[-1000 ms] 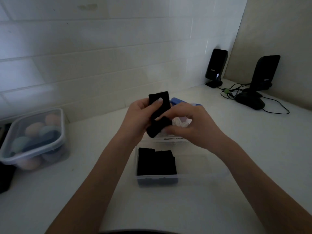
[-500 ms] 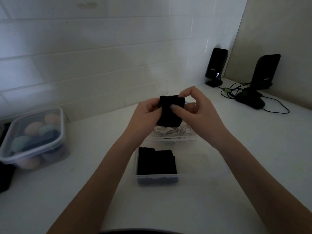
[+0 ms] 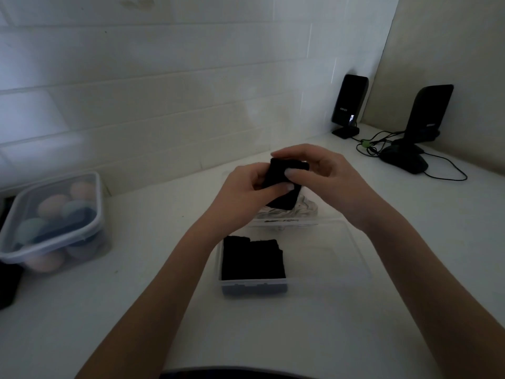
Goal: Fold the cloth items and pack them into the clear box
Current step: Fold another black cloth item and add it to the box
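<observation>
a small black cloth [image 3: 284, 184] is held up in mid-air above the bench [image 3: 410, 269], pinched by both hands so the fold can be tightened before packing. left hand [image 3: 243, 192] has fingers curled on the cloth's left edge; right hand [image 3: 325, 179] is pinching the top and front, thumb laid across it. directly below and nearer the camera, the clear box [image 3: 328, 272] is kept within easy reach, with folded black cloths [image 3: 252, 259] already packed to its left side, right side apparently free. light-coloured cloth [image 3: 289, 212] is seen in another container behind, probably waiting. step judged: folding, not yet placed.
</observation>
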### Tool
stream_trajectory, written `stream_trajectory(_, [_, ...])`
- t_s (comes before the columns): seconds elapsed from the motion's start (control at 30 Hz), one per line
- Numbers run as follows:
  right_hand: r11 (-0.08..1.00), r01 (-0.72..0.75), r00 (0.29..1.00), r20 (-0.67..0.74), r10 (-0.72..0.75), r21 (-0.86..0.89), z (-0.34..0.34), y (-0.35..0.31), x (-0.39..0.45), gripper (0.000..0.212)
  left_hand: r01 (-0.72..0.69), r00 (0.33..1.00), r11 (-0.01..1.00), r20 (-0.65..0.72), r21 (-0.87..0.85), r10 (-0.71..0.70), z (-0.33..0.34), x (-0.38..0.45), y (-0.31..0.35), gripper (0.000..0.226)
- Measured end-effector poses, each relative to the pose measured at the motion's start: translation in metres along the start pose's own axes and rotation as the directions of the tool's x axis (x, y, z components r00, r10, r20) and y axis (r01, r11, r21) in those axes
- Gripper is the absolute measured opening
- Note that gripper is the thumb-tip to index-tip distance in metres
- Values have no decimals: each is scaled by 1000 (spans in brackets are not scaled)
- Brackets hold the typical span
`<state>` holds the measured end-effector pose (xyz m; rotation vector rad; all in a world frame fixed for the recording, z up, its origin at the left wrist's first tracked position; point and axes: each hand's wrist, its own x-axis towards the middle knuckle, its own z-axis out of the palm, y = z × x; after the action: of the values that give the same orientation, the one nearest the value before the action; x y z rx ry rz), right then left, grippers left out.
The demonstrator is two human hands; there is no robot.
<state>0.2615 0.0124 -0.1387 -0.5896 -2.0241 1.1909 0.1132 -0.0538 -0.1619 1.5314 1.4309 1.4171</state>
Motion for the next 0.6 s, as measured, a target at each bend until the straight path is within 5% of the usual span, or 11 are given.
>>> stream_trajectory(0.23, [995, 99, 994, -48, -98, 12, -3, -3, 0, 16, -30, 998, 992, 62, 125, 22, 2, -4, 6, 3])
stream_trajectory(0.43, [999, 12, 1000, 20, -13, 34, -14, -9, -15, 16, -109, 991, 976, -57, 189, 122, 0, -6, 8, 19])
stream_trajectory(0.6, [972, -90, 975, 182, 131, -217, -11, -1, -46, 17, -236, 943, 853, -102, 466, 317, -1, -7, 5, 37])
